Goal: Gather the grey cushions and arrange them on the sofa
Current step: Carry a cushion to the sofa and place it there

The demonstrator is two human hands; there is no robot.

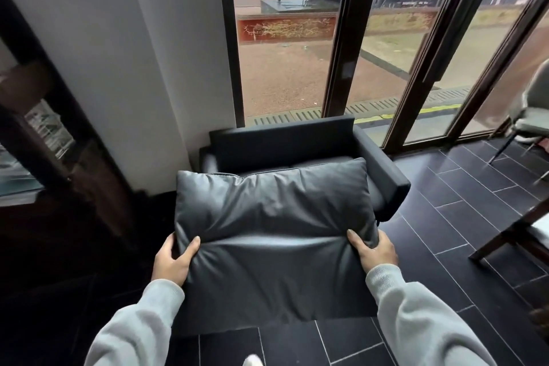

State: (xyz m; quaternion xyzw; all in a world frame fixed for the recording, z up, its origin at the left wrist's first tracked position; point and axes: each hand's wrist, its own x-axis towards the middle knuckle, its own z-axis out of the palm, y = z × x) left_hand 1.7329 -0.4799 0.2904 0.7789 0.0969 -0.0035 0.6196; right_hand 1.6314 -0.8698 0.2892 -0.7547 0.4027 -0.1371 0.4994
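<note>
Pale grey knit sleeves (142,318) were nearest. A large dark grey leather-look cushion (273,232) was gripped at both sides, left hand (173,258) and right hand (375,252) thumbs on top, held above the dark boxy sofa (297,140). Best lowered level against the backrest. Seat mostly hidden; other cushions unseen.

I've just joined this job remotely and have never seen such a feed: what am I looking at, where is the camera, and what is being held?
There is no machine here. One camera sits on a person's head and looks forward and down. The left hand and right hand grip the two sides of a grey cushion, thumbs on top. Just beyond it stands a dark sofa, in a corner against a white wall and tall windows. The floor is dark tile. A chair shows at the right edge.
</note>
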